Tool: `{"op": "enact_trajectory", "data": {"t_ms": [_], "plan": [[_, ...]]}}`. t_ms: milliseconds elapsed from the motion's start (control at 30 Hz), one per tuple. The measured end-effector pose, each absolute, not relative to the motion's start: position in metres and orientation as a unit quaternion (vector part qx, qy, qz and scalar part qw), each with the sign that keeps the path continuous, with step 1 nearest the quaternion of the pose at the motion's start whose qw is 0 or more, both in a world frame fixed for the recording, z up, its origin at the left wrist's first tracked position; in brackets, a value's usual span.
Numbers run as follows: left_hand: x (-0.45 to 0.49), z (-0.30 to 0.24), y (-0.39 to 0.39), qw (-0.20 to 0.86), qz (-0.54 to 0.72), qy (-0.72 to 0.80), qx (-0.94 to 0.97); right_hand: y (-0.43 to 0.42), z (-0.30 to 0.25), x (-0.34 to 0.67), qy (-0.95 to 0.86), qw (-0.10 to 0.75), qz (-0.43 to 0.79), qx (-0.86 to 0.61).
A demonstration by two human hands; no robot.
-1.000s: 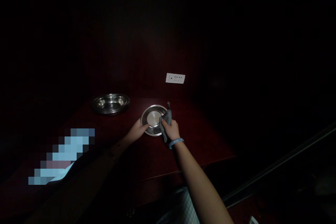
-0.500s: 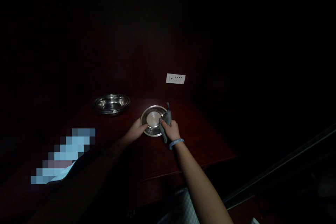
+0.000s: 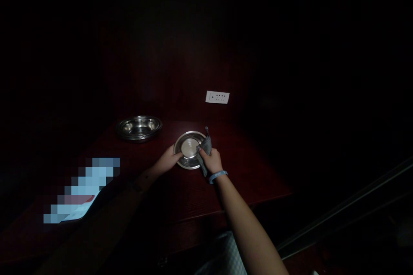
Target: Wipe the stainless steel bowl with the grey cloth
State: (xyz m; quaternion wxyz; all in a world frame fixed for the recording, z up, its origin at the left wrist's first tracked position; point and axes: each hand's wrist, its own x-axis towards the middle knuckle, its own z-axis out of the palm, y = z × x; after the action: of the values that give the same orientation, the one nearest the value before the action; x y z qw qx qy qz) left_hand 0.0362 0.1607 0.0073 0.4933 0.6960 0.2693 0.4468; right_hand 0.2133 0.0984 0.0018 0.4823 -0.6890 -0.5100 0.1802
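Note:
Above the dark red tabletop, a round shiny metal plate (image 3: pixel 189 148) with a raised rim is tilted towards me. My left hand (image 3: pixel 167 160) grips its left edge, thumb over the rim and the other fingers hidden behind. At the plate's right edge, my right hand (image 3: pixel 211 161) is closed around a grey cloth (image 3: pixel 205 146), thumb on top, pressing the cloth against the rim. Part of the cloth hangs below the plate and a corner sticks up above it. A light blue band (image 3: pixel 218 176) circles my right wrist.
Several nested metal plates (image 3: pixel 138 129) stand at the table's back left. A lit screen, partly pixelated (image 3: pixel 82 195), lies on the left. A white socket panel (image 3: pixel 217 97) is on the dark wall behind. The table's (image 3: pixel 258 180) front edge runs below my hands.
The view has shifted slightly, so everything sits a little further right. Both hands keep the same grip on the plate and cloth.

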Motion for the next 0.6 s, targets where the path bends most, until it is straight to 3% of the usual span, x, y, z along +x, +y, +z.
{"op": "enact_trajectory", "data": {"t_ms": [600], "plan": [[0.0358, 0.0038, 0.1588, 0.53, 0.432, 0.269, 0.678, 0.0935, 0.0091, 0.2111, -0.517, 0.456, 0.142, -0.711]]}}
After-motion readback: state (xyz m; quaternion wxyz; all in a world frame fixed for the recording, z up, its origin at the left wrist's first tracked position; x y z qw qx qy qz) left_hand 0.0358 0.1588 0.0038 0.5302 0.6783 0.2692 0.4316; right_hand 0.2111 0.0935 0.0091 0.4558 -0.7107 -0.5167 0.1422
